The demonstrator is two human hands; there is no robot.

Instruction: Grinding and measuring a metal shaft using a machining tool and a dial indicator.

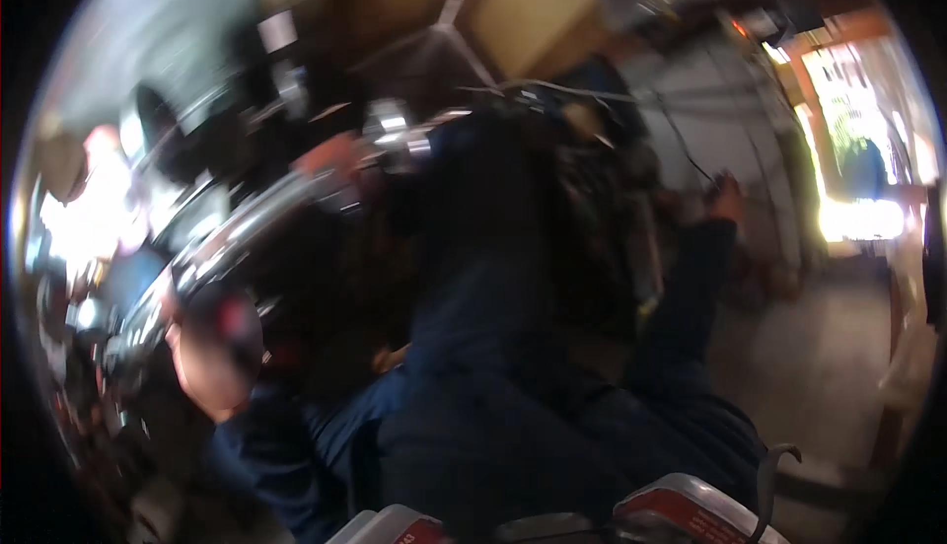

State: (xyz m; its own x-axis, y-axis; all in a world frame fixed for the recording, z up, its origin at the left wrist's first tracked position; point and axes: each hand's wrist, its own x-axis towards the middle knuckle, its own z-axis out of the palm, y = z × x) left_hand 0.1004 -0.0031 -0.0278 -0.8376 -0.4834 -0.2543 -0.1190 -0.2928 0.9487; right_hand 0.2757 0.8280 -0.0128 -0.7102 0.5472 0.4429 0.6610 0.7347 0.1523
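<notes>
Motion blur smears much of the picture. At the left, my left hand [202,381] is closed around a dark rounded thing [219,322] with a red spot; its kind is too blurred to name. Beside that hand, a long shiny metal bar or tube [266,211] slants up to the right. Off to the right, my right hand [728,201] is stretched away from me. A thin dark cable [691,154] runs down to its fingers, which are too smeared to show whether they grip it.
Bright light comes through an opening [858,149] at the far right, above a pale floor [814,347]. A pale panel [700,100] stands behind my right hand. Dark, shiny clutter fills the left side. Red and grey pieces [691,509] show at the lower edge.
</notes>
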